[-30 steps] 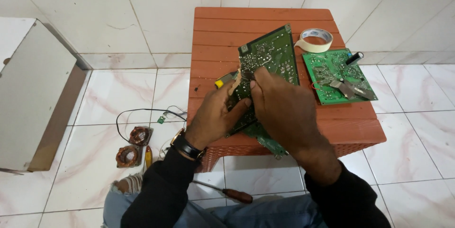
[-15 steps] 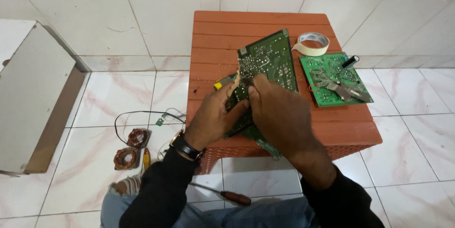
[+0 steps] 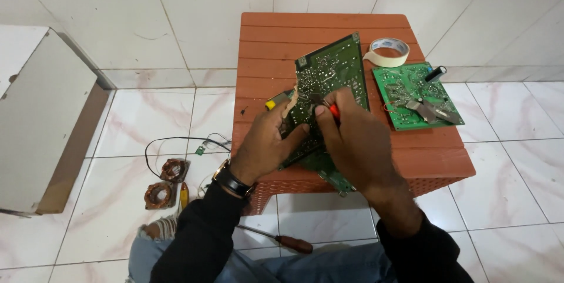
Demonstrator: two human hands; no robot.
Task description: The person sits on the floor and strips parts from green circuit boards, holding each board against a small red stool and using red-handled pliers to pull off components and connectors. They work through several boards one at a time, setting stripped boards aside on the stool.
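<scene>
Two green circuit boards on a slatted orange plastic stool point(image 3: 329, 30): tilted board point(image 3: 329, 77) gripped at its edge by left hand point(image 3: 264, 145), flat board point(image 3: 414, 92) lying apart. Right hand point(image 3: 358, 142) pinching a red-handled tool point(image 3: 333, 111) against the tilted board. One tape roll point(image 3: 388, 51). Two copper coils point(image 3: 166, 182) on floor. Hands slightly shifted from before.

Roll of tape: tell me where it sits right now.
In the head view, the roll of tape lies on the orange table, at its far right, just beyond the flat green circuit board.
</scene>
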